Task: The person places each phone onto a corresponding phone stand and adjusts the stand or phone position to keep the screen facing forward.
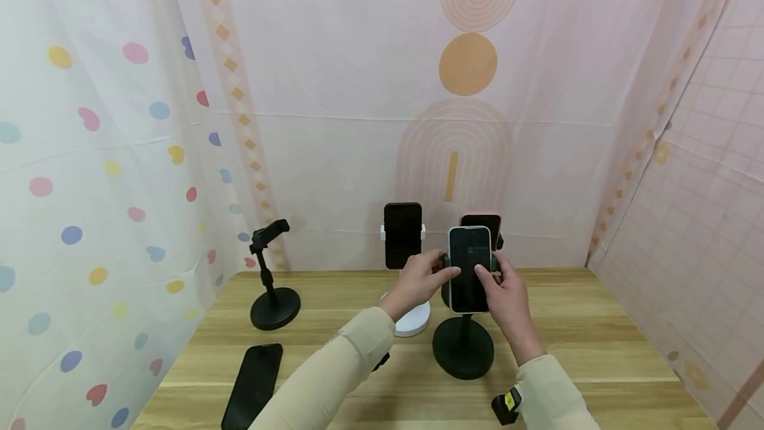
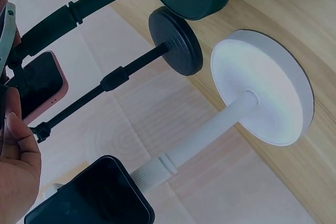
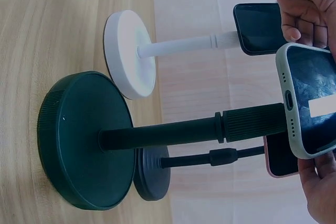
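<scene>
A phone in a pale case (image 1: 469,244) stands upright at the head of a dark green phone stand (image 1: 463,354). From the left, my left hand (image 1: 420,281) holds it, thumb at the screen's edge and fingers curled by the holder's side arm. My right hand (image 1: 509,297) grips the opposite side, its thumb over the screen. How far the clamp arms close on the phone is hidden by the hands. In the right wrist view, the green stem (image 3: 184,132) meets the back of the phone (image 3: 315,77) near its lower end.
Behind stand a white stand (image 1: 412,321) with a black phone (image 1: 402,234) and a black stand (image 3: 152,174) with a pink-cased phone (image 2: 44,80). On the left are a black stand without a phone (image 1: 275,308) and a black phone lying flat (image 1: 253,383) on the wooden table (image 1: 597,350).
</scene>
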A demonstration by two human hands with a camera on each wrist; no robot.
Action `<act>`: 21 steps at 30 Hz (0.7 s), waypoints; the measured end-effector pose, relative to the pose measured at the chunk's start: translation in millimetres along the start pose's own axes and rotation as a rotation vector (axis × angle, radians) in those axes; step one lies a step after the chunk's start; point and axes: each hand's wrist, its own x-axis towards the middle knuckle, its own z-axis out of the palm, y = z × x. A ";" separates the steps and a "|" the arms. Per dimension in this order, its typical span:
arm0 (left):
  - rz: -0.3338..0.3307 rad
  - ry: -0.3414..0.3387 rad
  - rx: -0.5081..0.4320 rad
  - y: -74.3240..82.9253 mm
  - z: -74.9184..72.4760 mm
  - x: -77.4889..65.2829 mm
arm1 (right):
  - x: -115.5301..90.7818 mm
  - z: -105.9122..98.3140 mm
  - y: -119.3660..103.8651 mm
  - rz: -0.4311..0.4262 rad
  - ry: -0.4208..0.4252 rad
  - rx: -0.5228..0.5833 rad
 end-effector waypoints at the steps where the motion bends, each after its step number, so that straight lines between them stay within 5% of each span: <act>1: -0.001 -0.001 0.006 0.0 -0.1 0.0 | 0.0 0.0 0.1 0.002 0.000 0.000; 21: 0.073 0.014 0.060 -4.3 1.2 -0.3 | 1.4 0.7 5.8 -0.025 0.018 0.014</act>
